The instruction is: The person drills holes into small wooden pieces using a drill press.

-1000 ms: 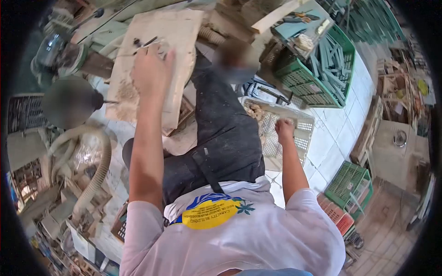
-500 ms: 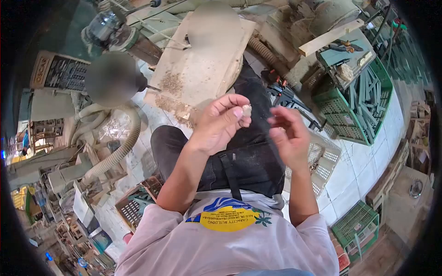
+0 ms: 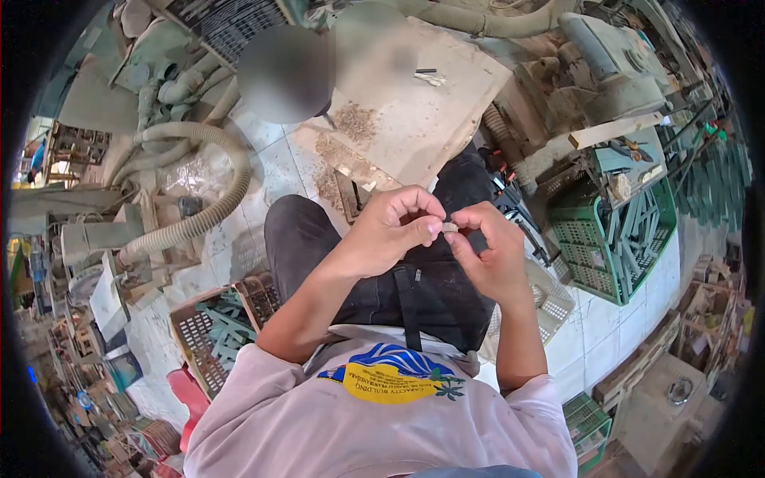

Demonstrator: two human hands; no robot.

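A small pale piece (image 3: 450, 227), perhaps wood, is held between both hands above my lap. My left hand (image 3: 392, 231) pinches it from one side with thumb and fingertips. My right hand (image 3: 490, 248) meets it from the other side, thumb and index finger closed on it. The fingers cover much of the piece, so its shape is hard to make out. Below the hands are dark trousers (image 3: 362, 299) and a strap. Beyond them lies a dusty board (image 3: 446, 103) with wood shavings (image 3: 355, 121) near its corner.
A green crate (image 3: 578, 247) full of grey-green strips stands at the right, beside a small stand with pliers (image 3: 629, 149). Another crate (image 3: 199, 350) of strips sits at the lower left. A ribbed hose (image 3: 239, 171) curves at the left. Two blurred round patches cover part of the top.
My right hand has moved in to meet the left and now grips the small piece too. The camera view has shifted, so the surroundings appear displaced.
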